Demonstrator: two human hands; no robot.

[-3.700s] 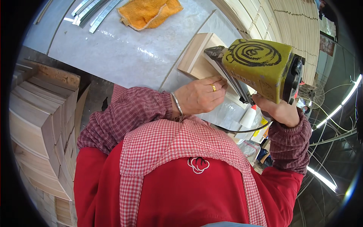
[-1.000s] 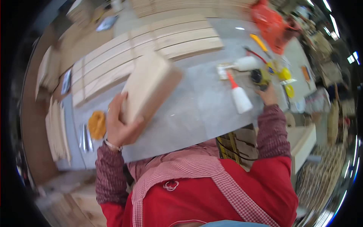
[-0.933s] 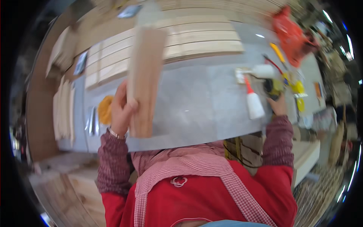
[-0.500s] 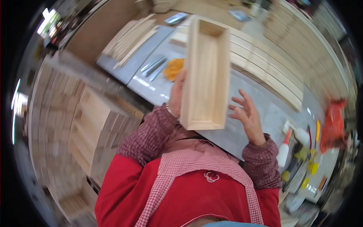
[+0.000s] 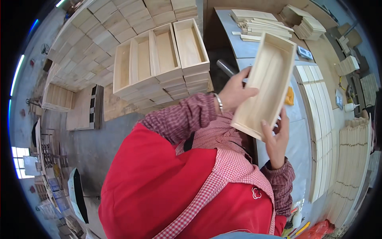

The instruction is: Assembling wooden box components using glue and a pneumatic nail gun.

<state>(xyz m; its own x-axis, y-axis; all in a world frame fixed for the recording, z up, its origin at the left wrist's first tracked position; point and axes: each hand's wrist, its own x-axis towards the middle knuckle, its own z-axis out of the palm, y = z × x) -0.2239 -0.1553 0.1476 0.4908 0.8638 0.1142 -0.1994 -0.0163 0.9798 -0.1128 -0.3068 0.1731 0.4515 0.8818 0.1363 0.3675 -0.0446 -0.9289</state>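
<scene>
Far left: wall of stacked boxes (image 5: 115, 20), mostly flush ends. Right of that, a lower stack (image 5: 139, 95) with a row of four open boxes (image 5: 165, 49) on top, side by side, hollow side up.

Centre: left hand (image 5: 234, 91) on the left long side of the held box (image 5: 266, 87), thumb at the rim, other fingers mostly hidden behind the wall. Box is up off everything, between stack and bench (image 5: 295, 135), open face to the camera, tilted, inside bare. Right hand (image 5: 278, 137) at the near right corner, thumb and fingers part-curled against it; how firm, can't tell.

Step in hand, as I read it: two-handed holding/handling of one assembled box, no tool in either hand. Next move probably calls for both hands supporting the box and keeping its corners clear of the stack and bench edge.

Right: slats (image 5: 262, 26) at bench's far end, orange cloth (image 5: 289, 96) partly behind the box, bundled boards (image 5: 318, 119) beyond, red bag (image 5: 318, 231) at bottom.
</scene>
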